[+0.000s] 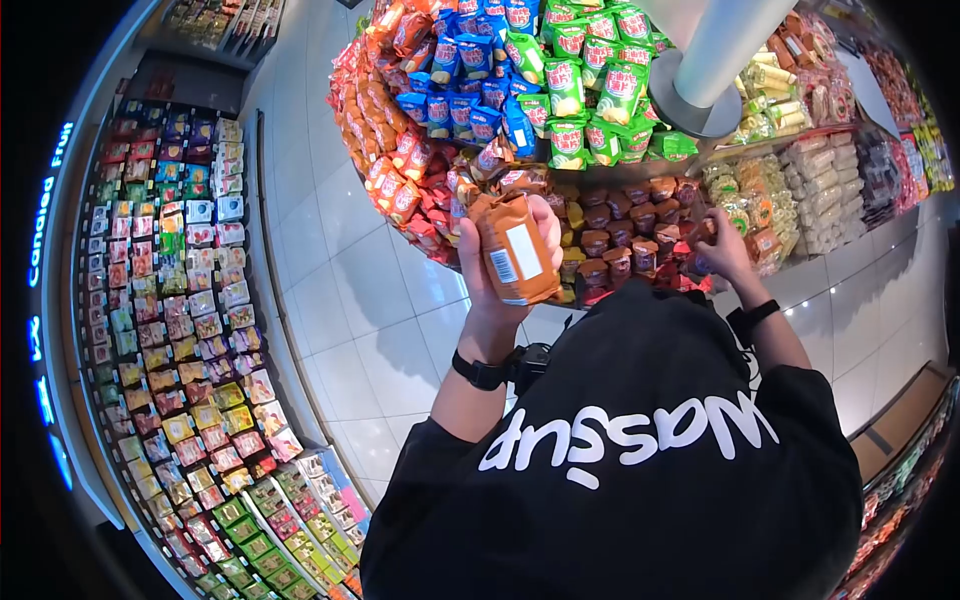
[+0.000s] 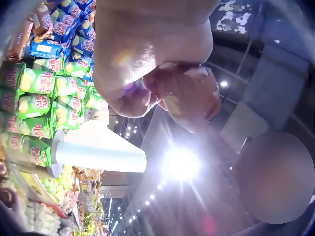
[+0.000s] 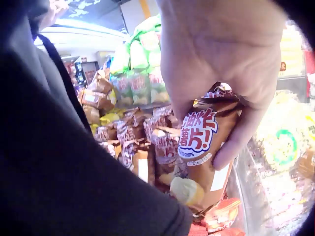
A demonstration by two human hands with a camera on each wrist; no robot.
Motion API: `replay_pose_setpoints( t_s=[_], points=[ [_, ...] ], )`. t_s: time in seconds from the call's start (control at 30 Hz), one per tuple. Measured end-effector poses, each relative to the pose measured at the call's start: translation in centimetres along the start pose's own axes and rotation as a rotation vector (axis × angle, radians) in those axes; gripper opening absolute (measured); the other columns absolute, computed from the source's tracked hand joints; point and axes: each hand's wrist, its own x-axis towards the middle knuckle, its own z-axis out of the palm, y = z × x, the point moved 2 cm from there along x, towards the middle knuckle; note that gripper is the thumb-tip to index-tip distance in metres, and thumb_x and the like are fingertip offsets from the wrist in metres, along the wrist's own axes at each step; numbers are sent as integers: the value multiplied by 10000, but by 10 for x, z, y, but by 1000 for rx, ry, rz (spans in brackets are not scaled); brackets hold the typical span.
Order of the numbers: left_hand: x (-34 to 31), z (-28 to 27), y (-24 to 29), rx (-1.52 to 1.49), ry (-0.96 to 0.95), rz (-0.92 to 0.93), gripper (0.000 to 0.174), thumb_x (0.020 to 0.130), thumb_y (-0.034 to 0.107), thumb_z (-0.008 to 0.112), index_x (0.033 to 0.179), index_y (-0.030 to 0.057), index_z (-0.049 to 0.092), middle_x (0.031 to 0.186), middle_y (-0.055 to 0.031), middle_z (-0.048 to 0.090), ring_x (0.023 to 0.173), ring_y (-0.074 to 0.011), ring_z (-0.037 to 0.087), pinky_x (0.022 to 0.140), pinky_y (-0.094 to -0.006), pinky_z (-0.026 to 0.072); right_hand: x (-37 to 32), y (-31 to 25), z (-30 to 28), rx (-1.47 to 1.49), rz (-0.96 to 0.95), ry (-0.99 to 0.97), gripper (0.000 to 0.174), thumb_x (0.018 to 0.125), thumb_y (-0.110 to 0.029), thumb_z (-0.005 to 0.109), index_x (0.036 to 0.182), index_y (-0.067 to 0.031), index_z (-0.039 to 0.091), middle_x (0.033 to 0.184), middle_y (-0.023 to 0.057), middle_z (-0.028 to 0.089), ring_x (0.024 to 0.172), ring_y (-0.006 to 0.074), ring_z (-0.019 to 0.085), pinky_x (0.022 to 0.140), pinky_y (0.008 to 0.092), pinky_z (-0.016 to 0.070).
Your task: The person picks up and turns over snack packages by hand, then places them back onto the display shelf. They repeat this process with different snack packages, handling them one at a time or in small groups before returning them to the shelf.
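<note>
My left hand (image 1: 484,285) grips a brown chip bag (image 1: 516,252) and holds it up over the front left of the display. The bag's back, with a white panel and a barcode, faces the head camera. Further right, my right hand (image 1: 727,252) reaches into the rows of brown bags. In the right wrist view its fingers and thumb pinch a brown chip bag (image 3: 203,142) with red and white lettering. More brown chip bags (image 3: 129,130) stand right beside that one. The left wrist view shows mostly the left hand (image 2: 152,46) from below.
Blue bags (image 1: 470,60) and green bags (image 1: 622,90) fill the tiers behind. A grey post (image 1: 725,55) rises from the display. To the right lie packs of pale snacks (image 1: 820,180). Across a tiled aisle (image 1: 350,300), a long shelf (image 1: 165,300) holds small packets.
</note>
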Motion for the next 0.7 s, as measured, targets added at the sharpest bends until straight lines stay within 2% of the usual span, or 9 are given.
replay_pose_setpoints(
  t_s=[0.07,0.1,0.13,0.17,0.23,0.3,0.43,0.6,0.7],
  points=[
    [-4,0,-1,165,98,35,812,887,774,447,1207,29,481,982,-62,441,829,-173,453,671,-309,443,-4,0,-18,104,-44,58,549,742,-135,770,1223,-107,505,979,181,640,908,338,665,796,432,533],
    [-5,0,-3,239,132,65,823,881,772,466,1235,30,471,1001,-64,447,834,-175,464,692,-313,451,-10,-16,-30,268,-26,34,515,784,-66,747,1229,-95,489,986,111,631,882,227,655,784,360,531],
    [-6,1,-4,313,164,94,836,874,770,485,1263,31,460,1020,-66,454,838,-176,474,713,-318,458,-15,-33,-44,369,14,12,504,801,-42,730,1236,-96,480,984,84,621,875,198,641,782,341,528],
    [-11,-10,-6,241,143,89,802,859,659,635,1313,28,438,1131,-85,490,944,-205,553,840,-354,495,-20,-51,-57,469,54,-9,495,818,-17,713,1243,-97,471,982,58,612,868,169,626,780,323,525],
    [-10,-4,1,320,64,96,733,843,485,725,1334,18,446,1208,-98,541,1103,-209,567,940,-360,489,-25,-67,-70,668,-6,-24,485,864,46,655,1275,-96,440,1054,10,568,940,104,580,833,271,503],
    [-11,-3,1,280,43,61,668,770,210,811,1322,18,486,1276,-119,565,1217,-225,565,1040,-382,460,-33,-92,-86,735,-113,-3,488,864,52,647,1280,-90,436,1100,20,551,1002,102,562,877,260,482],
    [-11,5,-2,401,17,80,647,716,80,820,1290,22,527,1316,-140,558,1260,-241,542,1091,-388,422,-48,-130,-109,932,-214,-48,508,840,89,613,1281,-90,434,1219,33,488,1134,108,505,977,266,432],
    [-13,9,-8,439,-42,98,644,727,48,807,1302,31,517,1327,-142,550,1269,-243,535,1089,-388,421,-61,-153,-118,1168,-260,-119,519,818,43,636,1276,-99,438,1275,41,450,1191,141,493,1017,295,417],
    [-16,13,-13,432,-44,101,639,732,31,794,1306,40,514,1337,-147,540,1269,-245,532,1089,-386,420,-65,-154,-121,1115,-287,-98,571,812,30,636,1328,-91,424,1289,52,460,1189,149,506,1014,298,422]
  ],
)
